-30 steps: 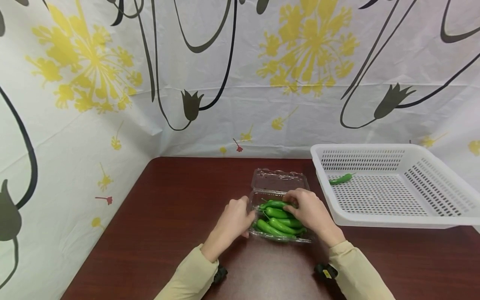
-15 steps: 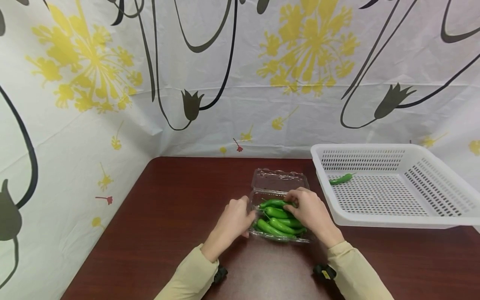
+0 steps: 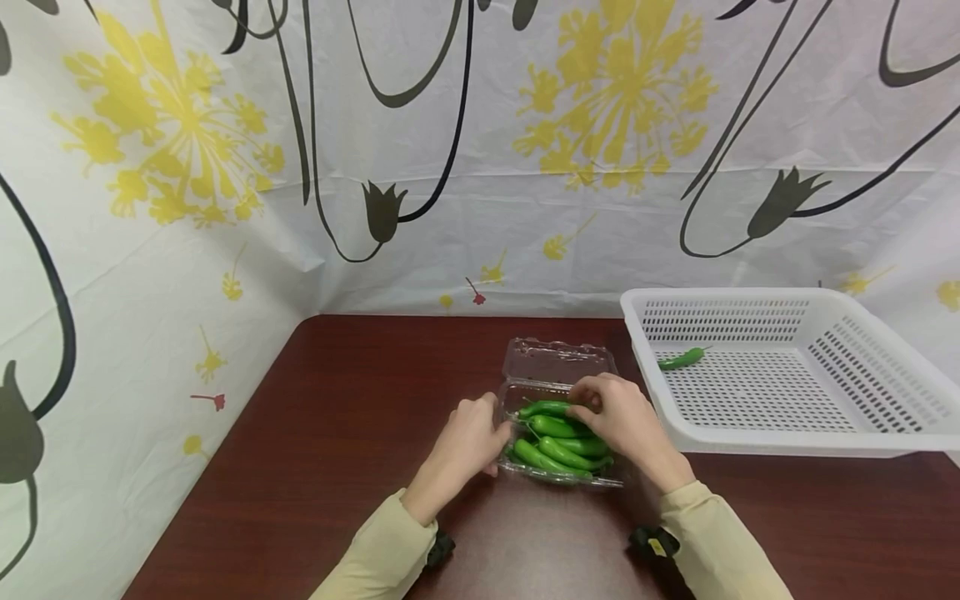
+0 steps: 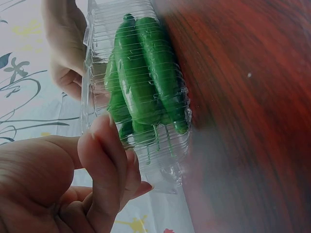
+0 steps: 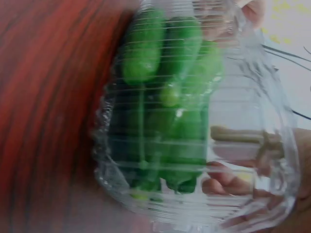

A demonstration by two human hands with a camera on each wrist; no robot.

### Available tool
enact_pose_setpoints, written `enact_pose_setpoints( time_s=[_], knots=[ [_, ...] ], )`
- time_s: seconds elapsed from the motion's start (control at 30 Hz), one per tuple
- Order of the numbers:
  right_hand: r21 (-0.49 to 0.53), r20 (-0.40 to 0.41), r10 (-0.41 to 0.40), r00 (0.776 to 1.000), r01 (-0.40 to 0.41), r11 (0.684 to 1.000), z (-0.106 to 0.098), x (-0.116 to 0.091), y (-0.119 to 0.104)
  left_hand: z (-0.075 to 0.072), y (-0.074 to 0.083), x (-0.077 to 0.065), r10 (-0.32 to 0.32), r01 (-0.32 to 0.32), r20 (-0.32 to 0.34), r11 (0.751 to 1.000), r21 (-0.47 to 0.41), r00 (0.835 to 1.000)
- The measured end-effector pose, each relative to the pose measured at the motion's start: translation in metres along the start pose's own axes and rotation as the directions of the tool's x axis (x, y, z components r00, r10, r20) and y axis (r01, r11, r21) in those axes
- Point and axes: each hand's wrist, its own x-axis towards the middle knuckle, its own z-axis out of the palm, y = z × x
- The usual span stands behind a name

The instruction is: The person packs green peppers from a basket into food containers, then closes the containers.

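An open clear plastic clamshell box (image 3: 561,479) holds several green chili peppers (image 3: 558,450), piled lengthwise. My left hand (image 3: 467,437) grips the box's left end, its fingers close against the ribbed plastic wall in the left wrist view. Over the box's right side, my right hand (image 3: 618,417) reaches in and pinches the right end of the rearmost green chili pepper (image 3: 545,408). In the right wrist view, its fingers (image 5: 226,182) show blurred through the plastic. The hand hides that pepper's right tip. The hinged lid (image 3: 558,360) lies back behind the box.
A white perforated plastic basket (image 3: 787,440) stands to the right, with one green chili pepper (image 3: 682,359) near its left wall. The dark red-brown table (image 3: 360,433) meets a patterned cloth (image 3: 450,150) at the back and left.
My right hand has shifted very slightly, its wrist a little to the right. My left hand, the box and the basket stay where they were.
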Motion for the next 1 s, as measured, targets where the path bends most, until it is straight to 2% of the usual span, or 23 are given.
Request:
enact_pose_setpoints(
  time_s=[0.23,0.37,0.77,1.0],
  knots=[
    [0.023,-0.062,-0.033,0.998,0.034,0.999,-0.012,0.001,0.0,0.001,0.0,0.0,0.0,0.0,-0.001,1.0,-0.003,1.0],
    [0.051,-0.059,-0.041,0.997,0.044,0.998,-0.018,0.001,-0.001,0.001,-0.001,0.0,-0.001,0.001,-0.003,1.0,-0.006,1.0],
    [0.039,-0.081,-0.06,0.995,0.064,0.997,-0.035,0.003,0.001,0.0,0.0,0.0,0.003,-0.003,-0.002,1.0,0.0,1.0],
    [0.028,-0.071,-0.046,0.996,0.048,0.998,-0.043,0.005,0.006,0.0,0.0,0.0,0.008,-0.008,-0.002,1.0,-0.005,1.0]
  ],
)
